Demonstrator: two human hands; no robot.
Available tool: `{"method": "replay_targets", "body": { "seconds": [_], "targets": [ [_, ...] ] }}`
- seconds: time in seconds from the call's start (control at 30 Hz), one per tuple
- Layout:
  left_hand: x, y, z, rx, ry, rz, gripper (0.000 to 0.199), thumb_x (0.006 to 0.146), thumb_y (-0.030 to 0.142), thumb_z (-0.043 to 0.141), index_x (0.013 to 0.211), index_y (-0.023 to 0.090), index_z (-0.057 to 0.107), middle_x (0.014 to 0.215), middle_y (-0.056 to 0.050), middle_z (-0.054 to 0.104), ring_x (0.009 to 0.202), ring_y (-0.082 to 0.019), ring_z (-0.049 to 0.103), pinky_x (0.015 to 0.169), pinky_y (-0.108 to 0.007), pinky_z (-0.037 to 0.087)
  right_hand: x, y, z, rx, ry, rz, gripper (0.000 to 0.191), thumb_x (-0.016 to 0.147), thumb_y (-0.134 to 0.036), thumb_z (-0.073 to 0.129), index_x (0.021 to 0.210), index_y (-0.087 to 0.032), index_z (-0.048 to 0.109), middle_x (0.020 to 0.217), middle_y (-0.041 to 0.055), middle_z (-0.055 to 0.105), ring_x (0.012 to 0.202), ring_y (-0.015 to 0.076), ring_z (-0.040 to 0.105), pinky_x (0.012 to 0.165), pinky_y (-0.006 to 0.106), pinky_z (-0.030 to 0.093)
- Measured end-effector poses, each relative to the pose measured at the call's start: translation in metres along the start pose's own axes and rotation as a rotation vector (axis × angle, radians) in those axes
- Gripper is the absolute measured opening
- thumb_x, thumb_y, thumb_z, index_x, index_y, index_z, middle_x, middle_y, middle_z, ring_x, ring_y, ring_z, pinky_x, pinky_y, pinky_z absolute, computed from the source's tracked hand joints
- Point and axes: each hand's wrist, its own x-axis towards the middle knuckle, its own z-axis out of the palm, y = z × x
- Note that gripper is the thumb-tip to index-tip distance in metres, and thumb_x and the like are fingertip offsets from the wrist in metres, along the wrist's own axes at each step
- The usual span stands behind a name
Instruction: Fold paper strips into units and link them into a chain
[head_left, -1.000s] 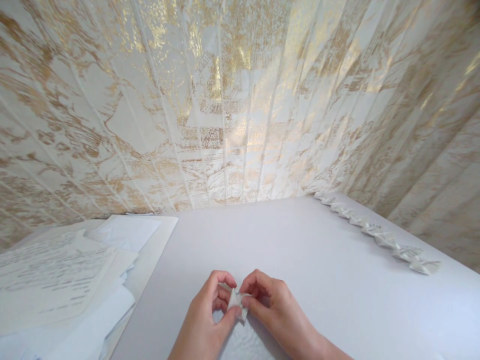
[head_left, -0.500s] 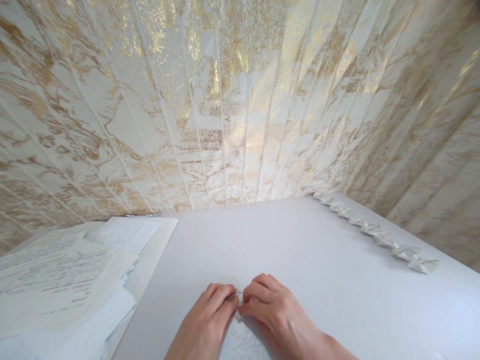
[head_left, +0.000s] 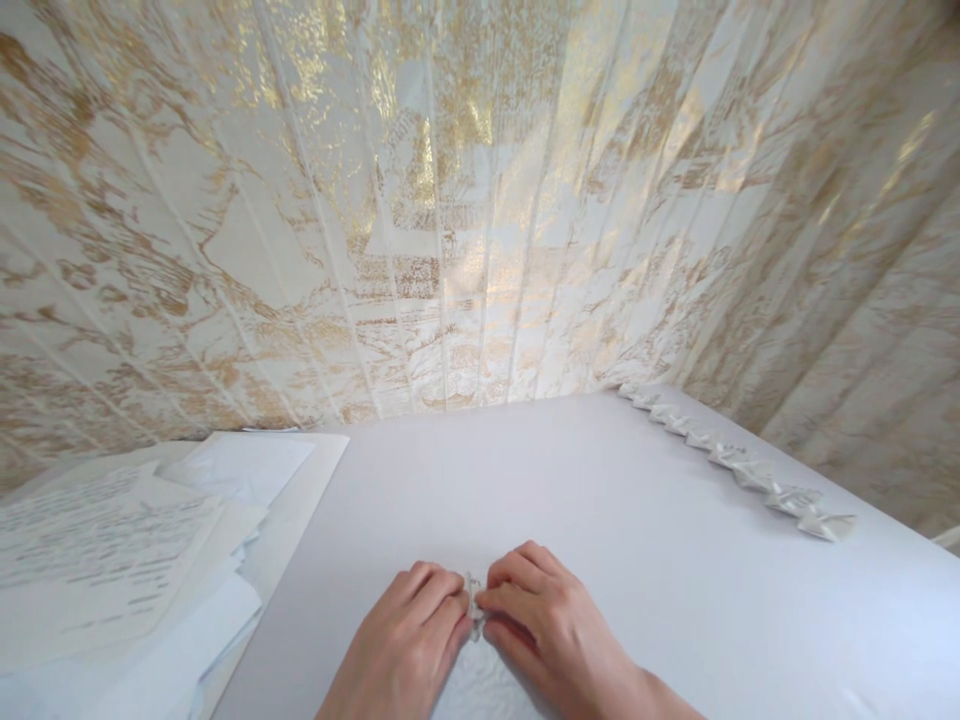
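Observation:
A small piece of folded paper (head_left: pixel 475 606) with faint dark marks shows between my fingertips, near the front of the white table. My left hand (head_left: pixel 414 632) pinches its left side, fingers curled together. From the other side my right hand (head_left: pixel 550 618) grips it with thumb and fingers closed. Most of the folded paper is hidden by the fingers, so its full shape cannot be made out. Below the hands, between the wrists, a white crinkled surface (head_left: pixel 481 685) is visible.
Along the table's right edge runs a row of several small folded paper pieces (head_left: pixel 772 490). Loose papers (head_left: pixel 97 560), some with writing, lie in a pile at the left. Patterned white and gold curtains (head_left: pixel 450 220) hang behind the white table (head_left: pixel 450 480).
My fingers have shifted slightly on the folded paper, and more of it shows between them. The right thumb sits lower and further from the index finger. The view has turned a little.

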Motion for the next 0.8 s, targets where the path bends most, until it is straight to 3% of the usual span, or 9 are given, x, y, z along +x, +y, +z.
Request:
{"method": "replay_targets", "body": {
  "seconds": [0.17, 0.4, 0.6, 0.8],
  "targets": [
    [-0.002, 0.002, 0.003, -0.029, 0.015, -0.131, 0.022, 0.095, 0.009, 0.042, 0.088, 0.02, 0.06, 0.089, -0.003, 0.062, 0.085, -0.022, 0.059, 0.073, -0.038, 0.052, 0.005, 0.001, 0.005, 0.026, 0.041, 0.063, 0.017, 0.083, -0.005, 0.068, 0.085, -0.021, 0.071, 0.087, 0.0014, 0.068, 0.083, 0.0183, 0.056, 0.077, 0.03, 0.044],
    [-0.002, -0.004, 0.004, -0.146, 0.005, -0.376, 0.015, 0.092, 0.021, 0.052, 0.077, 0.022, 0.056, 0.09, -0.003, 0.057, 0.087, -0.022, 0.053, 0.077, -0.04, 0.047, 0.02, -0.003, 0.002, 0.101, 0.019, 0.319, 0.02, 0.077, -0.002, 0.072, 0.068, -0.018, 0.066, 0.077, -0.0011, 0.064, 0.082, 0.017, 0.053, 0.077, 0.029, 0.041],
    [0.003, -0.003, 0.005, -0.147, 0.034, -0.443, 0.014, 0.089, 0.021, 0.051, 0.077, 0.022, 0.058, 0.097, -0.005, 0.056, 0.095, -0.025, 0.051, 0.081, -0.043, 0.047, 0.025, -0.006, 0.0, 0.053, -0.034, 0.366, 0.017, 0.083, -0.009, 0.068, 0.07, -0.018, 0.064, 0.08, -0.0005, 0.062, 0.085, 0.0176, 0.051, 0.079, 0.031, 0.038],
    [0.001, -0.007, 0.004, -0.143, 0.046, -0.398, 0.014, 0.09, 0.026, 0.053, 0.079, 0.024, 0.061, 0.101, -0.005, 0.056, 0.096, -0.026, 0.053, 0.08, -0.044, 0.048, 0.023, -0.003, 0.005, -0.018, -0.004, 0.339, 0.016, 0.083, -0.008, 0.068, 0.073, -0.018, 0.061, 0.085, 0.0006, 0.061, 0.087, 0.019, 0.051, 0.079, 0.032, 0.039]
  ]
}}
